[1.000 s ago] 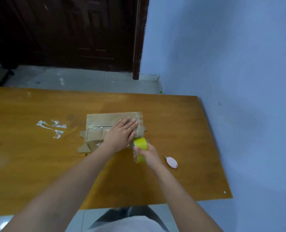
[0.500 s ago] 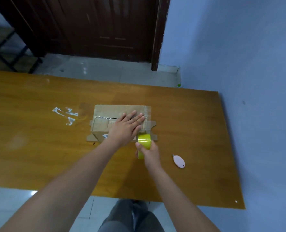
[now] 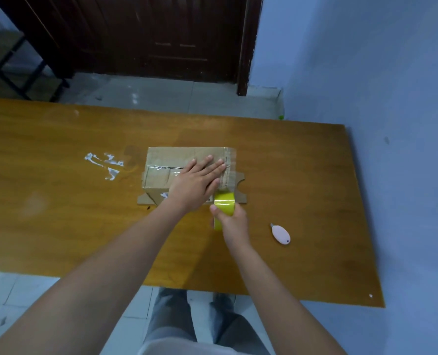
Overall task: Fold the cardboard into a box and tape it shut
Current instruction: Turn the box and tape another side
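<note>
1. Head view: we see the cardboard box (image 3: pixel 177 172) already folded up, sitting near the middle of the desk (image 3: pixel 59 213), a bit toward the far edge.
2. Left hand (image 3: pixel 196 183) lies flat, fingers spread, pressing down on the box top, its right half; it grips nothing, just pins the flaps.
3. Right hand (image 3: pixel 232 221) is clenched around the yellow tape roll (image 3: pixel 224 204), held upright against the near right corner of the box.
4. A clear strip of tape (image 3: pixel 228 170) runs across the top at the right end, from the far edge toward the roll; it looks attached to the roll still, though we cannot tell for sure.
5. Older tape shows along the centre seam of the top, left of the left hand.
6. Cardboard tabs stick out at the base on the left and right sides, lying on the desk.
7. Pink cutter (image 3: pixel 280 234) lies on the desk, to the right of the right hand, near but apart from it, toward the right edge.
8. White tape scraps (image 3: pixel 105 165) are stuck to the desk left of the box.
9. Step in hand, our judgement: taping the right end of the top shut, roll being drawn over the near edge.
10. Next move calls for pulling the roll down the near face, keeping the strip taut, the left hand smoothing it, then cutting it free, likely with the cutter.
</note>
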The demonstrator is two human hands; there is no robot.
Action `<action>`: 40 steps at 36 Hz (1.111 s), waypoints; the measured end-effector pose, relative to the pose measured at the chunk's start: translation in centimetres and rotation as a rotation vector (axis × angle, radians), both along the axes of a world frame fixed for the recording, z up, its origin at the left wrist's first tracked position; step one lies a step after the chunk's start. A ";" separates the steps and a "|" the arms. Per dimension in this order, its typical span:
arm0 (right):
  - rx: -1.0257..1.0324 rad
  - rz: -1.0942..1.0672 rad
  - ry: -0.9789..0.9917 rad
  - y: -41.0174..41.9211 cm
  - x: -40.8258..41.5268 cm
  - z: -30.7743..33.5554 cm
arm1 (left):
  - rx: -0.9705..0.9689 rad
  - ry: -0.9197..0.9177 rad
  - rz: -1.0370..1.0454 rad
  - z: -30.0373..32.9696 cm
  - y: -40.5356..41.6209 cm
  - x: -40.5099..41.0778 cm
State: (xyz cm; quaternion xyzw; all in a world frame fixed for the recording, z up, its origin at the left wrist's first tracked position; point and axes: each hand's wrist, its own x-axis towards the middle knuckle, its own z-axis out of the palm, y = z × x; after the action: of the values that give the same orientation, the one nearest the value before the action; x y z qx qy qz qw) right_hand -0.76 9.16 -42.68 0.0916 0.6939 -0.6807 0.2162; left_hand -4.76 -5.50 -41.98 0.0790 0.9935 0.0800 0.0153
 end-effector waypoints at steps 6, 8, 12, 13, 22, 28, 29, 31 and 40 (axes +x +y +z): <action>0.029 -0.021 -0.055 -0.4 0.6 -0.9 | 0.032 0.051 -0.010 -0.4 0.0 0.2; 0.031 -0.021 -0.054 -0.5 0.5 -1.2 | 0.041 0.061 -0.007 -0.4 0.0 0.2; 0.003 0.009 -0.136 -0.6 -0.3 -1.4 | 0.039 0.047 -0.001 -0.2 -0.1 0.0; -0.008 0.019 -0.170 -0.5 -0.5 -1.5 | 0.037 0.042 -0.001 -0.2 -0.1 0.0; -0.074 0.063 -0.431 -0.1 -2.1 -2.0 | 0.035 0.015 0.002 -0.1 0.0 0.0; -0.049 0.229 -0.406 1.1 -2.7 -2.6 | 0.043 -0.003 -0.003 0.0 0.0 0.1; -0.034 0.244 -0.393 1.2 -2.7 -2.8 | 0.039 -0.009 -0.005 0.0 0.0 0.2; -0.013 0.233 -0.365 1.2 -2.5 -3.0 | 0.039 -0.022 -0.003 0.1 -0.1 0.2; 0.003 0.316 -0.217 1.8 -1.8 -3.0 | 0.088 -0.083 0.002 0.5 -0.4 -0.2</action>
State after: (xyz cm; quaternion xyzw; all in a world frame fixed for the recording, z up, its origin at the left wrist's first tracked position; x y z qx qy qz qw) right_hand -2.51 10.93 -45.71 0.0546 0.6734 -0.6233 0.3937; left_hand -4.99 -5.88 -41.44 0.0752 0.9876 0.1269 0.0531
